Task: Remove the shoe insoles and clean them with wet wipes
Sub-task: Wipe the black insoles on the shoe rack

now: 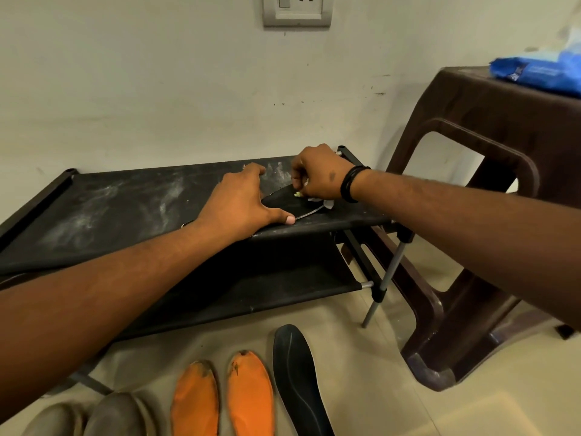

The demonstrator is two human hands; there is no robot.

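Head view: on the shoe rack's (94, 209) top shelf, near its right front corner, the left hand (239, 206) presses flat on a black insole (283, 204) while the right hand (317, 177) pinches a crumpled wipe (327, 203), scrubbing. Cleaning appears underway; next, likely the insoles on the floor (361, 357): a black one (295, 372) and an orange pair (223, 398).

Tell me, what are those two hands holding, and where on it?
The right hand pinches a crumpled wet wipe against the black insole on the shoe rack. The left hand presses flat on the insole's near half, pinning it without curling round it.
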